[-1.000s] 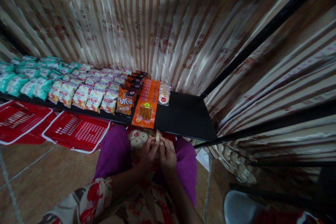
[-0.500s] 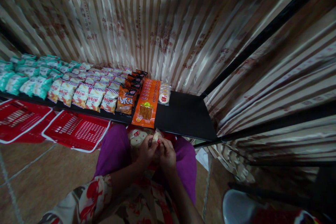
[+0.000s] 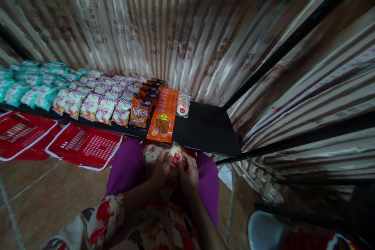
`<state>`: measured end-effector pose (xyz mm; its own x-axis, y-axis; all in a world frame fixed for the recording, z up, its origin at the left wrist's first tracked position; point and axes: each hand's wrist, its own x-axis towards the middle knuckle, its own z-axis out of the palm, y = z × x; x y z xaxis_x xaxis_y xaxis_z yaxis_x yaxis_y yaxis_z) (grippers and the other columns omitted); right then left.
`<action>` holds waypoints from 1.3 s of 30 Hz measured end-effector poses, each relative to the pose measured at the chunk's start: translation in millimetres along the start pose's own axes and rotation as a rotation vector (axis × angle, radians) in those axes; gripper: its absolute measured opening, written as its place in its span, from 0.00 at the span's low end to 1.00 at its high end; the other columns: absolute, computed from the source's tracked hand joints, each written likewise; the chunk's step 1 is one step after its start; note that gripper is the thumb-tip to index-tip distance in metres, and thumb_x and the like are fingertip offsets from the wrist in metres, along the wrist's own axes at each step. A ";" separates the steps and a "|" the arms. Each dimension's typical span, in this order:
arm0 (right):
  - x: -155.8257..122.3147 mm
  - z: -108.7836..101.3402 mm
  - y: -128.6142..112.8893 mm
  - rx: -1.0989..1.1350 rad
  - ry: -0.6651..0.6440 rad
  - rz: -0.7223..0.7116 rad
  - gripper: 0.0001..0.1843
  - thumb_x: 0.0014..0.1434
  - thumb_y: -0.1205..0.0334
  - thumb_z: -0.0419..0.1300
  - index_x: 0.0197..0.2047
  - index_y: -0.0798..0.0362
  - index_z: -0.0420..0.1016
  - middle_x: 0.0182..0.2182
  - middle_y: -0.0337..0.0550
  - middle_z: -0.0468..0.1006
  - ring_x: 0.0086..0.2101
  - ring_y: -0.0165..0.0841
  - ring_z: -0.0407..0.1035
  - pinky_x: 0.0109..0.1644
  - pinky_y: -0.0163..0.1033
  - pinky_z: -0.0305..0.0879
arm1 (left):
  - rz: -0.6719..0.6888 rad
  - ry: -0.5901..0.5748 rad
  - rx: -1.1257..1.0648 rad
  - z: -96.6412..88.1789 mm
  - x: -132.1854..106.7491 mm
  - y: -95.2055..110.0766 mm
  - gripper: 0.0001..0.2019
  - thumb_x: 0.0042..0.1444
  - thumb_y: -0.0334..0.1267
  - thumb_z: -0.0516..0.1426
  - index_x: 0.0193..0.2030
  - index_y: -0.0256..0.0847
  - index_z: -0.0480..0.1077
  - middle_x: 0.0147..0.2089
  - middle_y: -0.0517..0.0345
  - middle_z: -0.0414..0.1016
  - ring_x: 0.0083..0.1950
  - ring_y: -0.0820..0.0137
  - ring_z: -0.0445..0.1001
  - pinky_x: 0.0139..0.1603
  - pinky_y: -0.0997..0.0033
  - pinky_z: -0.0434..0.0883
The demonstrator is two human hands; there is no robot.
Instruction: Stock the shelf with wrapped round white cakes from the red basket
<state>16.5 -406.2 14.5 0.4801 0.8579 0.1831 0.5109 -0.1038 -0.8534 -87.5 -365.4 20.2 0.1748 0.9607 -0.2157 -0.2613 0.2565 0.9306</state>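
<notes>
Between my knees, just off the front edge of the shelf, I hold a packet of white rice crackers [image 3: 175, 156] in clear wrap with a red label. My left hand [image 3: 163, 168] grips its left side, and my right hand [image 3: 188, 172] pinches its right side. More wrapped white crackers [image 3: 152, 153] lie below, left of my left hand. On the black shelf [image 3: 208, 127] ahead, a similar cracker packet [image 3: 183, 104] rests against the right side of a flat orange snack bag [image 3: 163, 119].
Orange-and-black bags [image 3: 140, 112], white snack bags [image 3: 101, 109] and green bags [image 3: 43, 95] stand in rows along the shelf's left. Red baskets [image 3: 88, 143] sit beneath it. A black frame post [image 3: 263, 56] and striped curtain [image 3: 199, 27] border the right and back.
The cracker packet in my hands has turned so that its round white face and red label now show upward. My hands have shifted only slightly; the shelf goods stay put.
</notes>
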 end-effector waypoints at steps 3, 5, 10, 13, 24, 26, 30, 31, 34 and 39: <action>0.5 -1.8 -1.1 -0.043 0.042 0.042 0.24 0.52 0.49 0.56 0.48 0.54 0.72 0.44 0.52 0.72 0.42 0.39 0.67 0.48 0.45 0.66 | -0.027 0.034 -0.049 1.2 1.4 -1.7 0.14 0.46 0.44 0.56 0.37 0.38 0.67 0.36 0.53 0.76 0.35 0.67 0.74 0.34 0.70 0.71; 1.0 -2.3 -0.1 -0.049 0.070 0.089 0.28 0.51 0.49 0.57 0.52 0.55 0.69 0.46 0.54 0.70 0.43 0.40 0.67 0.49 0.46 0.65 | -0.046 0.051 -0.063 1.8 2.0 -1.9 0.13 0.45 0.43 0.56 0.36 0.38 0.67 0.35 0.53 0.75 0.34 0.67 0.74 0.34 0.70 0.71; 3.0 1.3 5.6 0.180 0.057 0.248 0.35 0.46 0.49 0.61 0.55 0.57 0.64 0.45 0.53 0.72 0.41 0.38 0.70 0.46 0.44 0.68 | -0.045 0.093 -0.068 2.8 2.3 -1.5 0.15 0.43 0.46 0.56 0.36 0.38 0.67 0.32 0.55 0.75 0.33 0.67 0.73 0.33 0.70 0.70; 3.8 5.3 6.3 0.404 0.022 0.386 0.34 0.43 0.48 0.63 0.51 0.57 0.66 0.39 0.50 0.77 0.36 0.36 0.73 0.41 0.41 0.70 | -0.045 0.090 -0.053 2.8 2.7 -1.4 0.16 0.43 0.46 0.57 0.36 0.38 0.68 0.32 0.54 0.75 0.34 0.67 0.73 0.33 0.70 0.70; 4.3 0.5 -5.2 0.644 -0.064 0.539 0.28 0.38 0.49 0.67 0.41 0.56 0.73 0.32 0.46 0.80 0.31 0.37 0.74 0.35 0.39 0.71 | -0.050 0.090 0.060 2.3 2.5 2.1 0.13 0.44 0.41 0.53 0.36 0.37 0.67 0.36 0.51 0.75 0.36 0.66 0.74 0.35 0.68 0.71; 6.5 0.3 -2.8 0.657 -0.063 0.543 0.27 0.38 0.50 0.67 0.41 0.56 0.72 0.31 0.45 0.80 0.31 0.36 0.74 0.35 0.39 0.71 | -0.043 0.087 0.110 2.9 3.4 4.0 0.12 0.44 0.40 0.52 0.36 0.38 0.67 0.34 0.53 0.76 0.35 0.67 0.74 0.34 0.69 0.71; 12.3 0.3 6.4 0.654 -0.060 0.529 0.26 0.39 0.51 0.67 0.41 0.55 0.71 0.32 0.44 0.80 0.31 0.36 0.74 0.36 0.39 0.71 | -0.006 0.080 0.259 2.6 6.8 4.6 0.09 0.46 0.36 0.51 0.34 0.38 0.68 0.32 0.55 0.75 0.34 0.68 0.73 0.34 0.70 0.71; 13.9 0.0 8.9 0.649 -0.061 0.521 0.26 0.39 0.51 0.67 0.41 0.55 0.71 0.33 0.44 0.80 0.31 0.36 0.74 0.36 0.39 0.71 | 0.014 0.091 0.310 2.2 7.9 3.7 0.09 0.46 0.36 0.52 0.34 0.38 0.69 0.32 0.55 0.75 0.34 0.68 0.73 0.36 0.70 0.71; 18.5 -0.8 15.5 0.631 -0.056 0.501 0.26 0.39 0.51 0.67 0.40 0.55 0.71 0.33 0.45 0.80 0.31 0.36 0.74 0.37 0.39 0.70 | 0.066 0.118 0.444 1.2 11.2 -0.3 0.09 0.49 0.37 0.52 0.35 0.38 0.70 0.34 0.54 0.74 0.36 0.68 0.72 0.39 0.68 0.70; 26.0 -1.3 21.6 0.608 -0.084 0.478 0.25 0.41 0.52 0.66 0.42 0.55 0.70 0.32 0.44 0.80 0.31 0.35 0.73 0.36 0.38 0.70 | 0.083 0.123 0.556 2.1 17.1 -1.0 0.10 0.49 0.35 0.52 0.36 0.37 0.71 0.36 0.54 0.72 0.36 0.69 0.71 0.40 0.69 0.70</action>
<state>40.9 -386.8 1.5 0.4816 0.8272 -0.2894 -0.2312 -0.1987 -0.9524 -82.3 -349.5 16.2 0.0545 0.9890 -0.1377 0.2747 0.1177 0.9543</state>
